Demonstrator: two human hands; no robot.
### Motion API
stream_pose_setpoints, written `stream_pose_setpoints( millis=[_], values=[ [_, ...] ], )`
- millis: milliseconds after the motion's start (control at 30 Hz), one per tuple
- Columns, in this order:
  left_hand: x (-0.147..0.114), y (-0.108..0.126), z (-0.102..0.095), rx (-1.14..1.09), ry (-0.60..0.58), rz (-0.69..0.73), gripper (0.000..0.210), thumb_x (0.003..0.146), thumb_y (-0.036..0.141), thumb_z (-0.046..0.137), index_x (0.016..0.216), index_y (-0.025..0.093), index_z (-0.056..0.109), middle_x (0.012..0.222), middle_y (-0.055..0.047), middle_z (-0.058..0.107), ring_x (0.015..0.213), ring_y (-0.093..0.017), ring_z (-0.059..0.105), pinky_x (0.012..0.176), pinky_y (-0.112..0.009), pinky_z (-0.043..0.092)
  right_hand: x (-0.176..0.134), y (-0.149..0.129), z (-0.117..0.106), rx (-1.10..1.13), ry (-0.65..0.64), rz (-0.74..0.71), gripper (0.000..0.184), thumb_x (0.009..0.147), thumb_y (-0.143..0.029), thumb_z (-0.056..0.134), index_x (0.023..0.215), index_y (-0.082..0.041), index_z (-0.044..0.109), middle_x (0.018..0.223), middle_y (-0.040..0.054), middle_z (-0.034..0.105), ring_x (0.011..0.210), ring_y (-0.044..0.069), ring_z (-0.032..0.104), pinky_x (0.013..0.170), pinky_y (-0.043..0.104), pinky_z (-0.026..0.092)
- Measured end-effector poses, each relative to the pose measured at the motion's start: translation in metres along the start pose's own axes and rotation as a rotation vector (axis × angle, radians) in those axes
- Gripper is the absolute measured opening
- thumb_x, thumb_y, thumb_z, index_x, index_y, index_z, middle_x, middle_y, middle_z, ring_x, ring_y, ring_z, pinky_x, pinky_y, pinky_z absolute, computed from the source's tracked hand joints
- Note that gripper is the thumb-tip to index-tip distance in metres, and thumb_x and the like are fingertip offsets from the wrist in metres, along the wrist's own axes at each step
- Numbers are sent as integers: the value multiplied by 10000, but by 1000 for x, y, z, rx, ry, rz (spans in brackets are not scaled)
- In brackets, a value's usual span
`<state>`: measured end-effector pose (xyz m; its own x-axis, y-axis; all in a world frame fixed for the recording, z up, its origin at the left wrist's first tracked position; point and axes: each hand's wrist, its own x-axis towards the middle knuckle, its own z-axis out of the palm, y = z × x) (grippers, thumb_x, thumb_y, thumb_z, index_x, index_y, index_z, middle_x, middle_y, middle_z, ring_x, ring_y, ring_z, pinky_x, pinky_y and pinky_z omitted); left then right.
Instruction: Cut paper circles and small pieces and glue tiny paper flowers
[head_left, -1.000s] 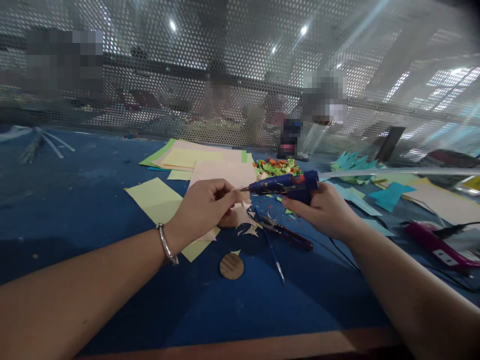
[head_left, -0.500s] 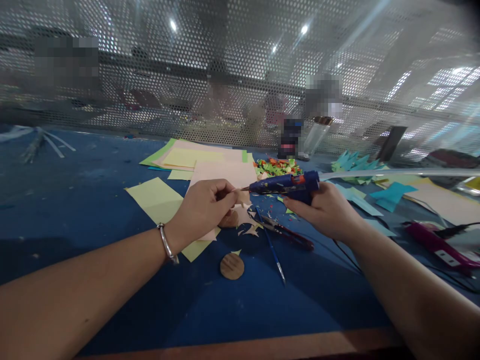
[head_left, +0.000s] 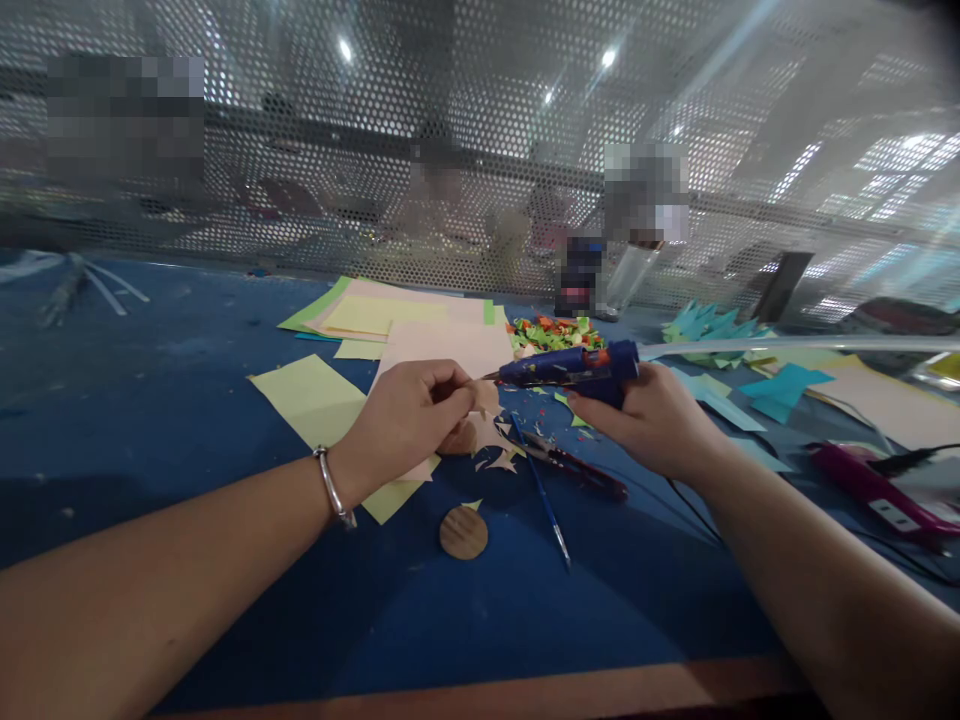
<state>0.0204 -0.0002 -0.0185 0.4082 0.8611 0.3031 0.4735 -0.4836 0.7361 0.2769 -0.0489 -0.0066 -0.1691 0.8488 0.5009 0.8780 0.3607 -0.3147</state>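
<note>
My right hand (head_left: 660,420) is wrapped round a blue glue gun (head_left: 562,367), its nozzle pointing left and a long clear glue stick (head_left: 787,345) trailing from its back. At the nozzle tip, my left hand (head_left: 420,415) pinches a small pale peach paper piece (head_left: 486,397) between thumb and fingers. Whether the nozzle touches the paper I cannot tell. Partly hidden under the left hand lies a wooden disc (head_left: 459,438). A second wooden disc (head_left: 463,532) rests nearer to me. Scissors (head_left: 574,468) and a thin blue paintbrush (head_left: 547,500) lie below the glue gun.
Pastel paper sheets (head_left: 442,345) are stacked beyond my left hand, with a yellow-green sheet (head_left: 307,395) beside them. Colourful paper scraps (head_left: 555,335) form a pile behind the glue gun. Rightward lie turquoise paper pieces (head_left: 784,390) and a magenta power strip (head_left: 885,495) with cables. A perforated metal screen (head_left: 300,150) borders the table.
The pinched paper piece has turned slightly and shows more of its face. Both hands and the glue gun stay almost in place.
</note>
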Motion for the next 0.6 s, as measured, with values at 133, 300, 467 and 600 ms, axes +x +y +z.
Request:
stream_pose_setpoints(
  millis=[133,300,467,600],
  values=[
    [0,2,0,3,-7,0,183,849,245,563,700,189,653,597,32,616,557,-105,545,564,-237,391,0,0,1,-1,11,17,341,817,-358,616,540,-223,469,509,-9,492,493,149,483,505,289,335],
    [1,3,0,-48,-5,-33,225,859,348,613,724,186,692,599,11,644,547,-119,568,539,-241,410,3,2,2,15,-48,140,365,828,-417,617,537,-222,514,491,-7,507,497,158,506,483,284,356],
    [-2,4,1,-267,-57,-145,227,864,365,640,744,176,680,602,-7,654,557,-126,615,540,-232,488,8,10,5,156,-199,373,442,834,-509,665,526,-219,537,441,2,571,422,155,540,465,288,424],
    [-3,6,1,-402,-82,-200,260,857,404,674,739,172,672,657,-27,672,574,-124,624,568,-249,534,10,16,13,411,-281,517,396,853,-506,678,617,-206,571,497,26,642,443,167,609,464,285,499]
  ],
)
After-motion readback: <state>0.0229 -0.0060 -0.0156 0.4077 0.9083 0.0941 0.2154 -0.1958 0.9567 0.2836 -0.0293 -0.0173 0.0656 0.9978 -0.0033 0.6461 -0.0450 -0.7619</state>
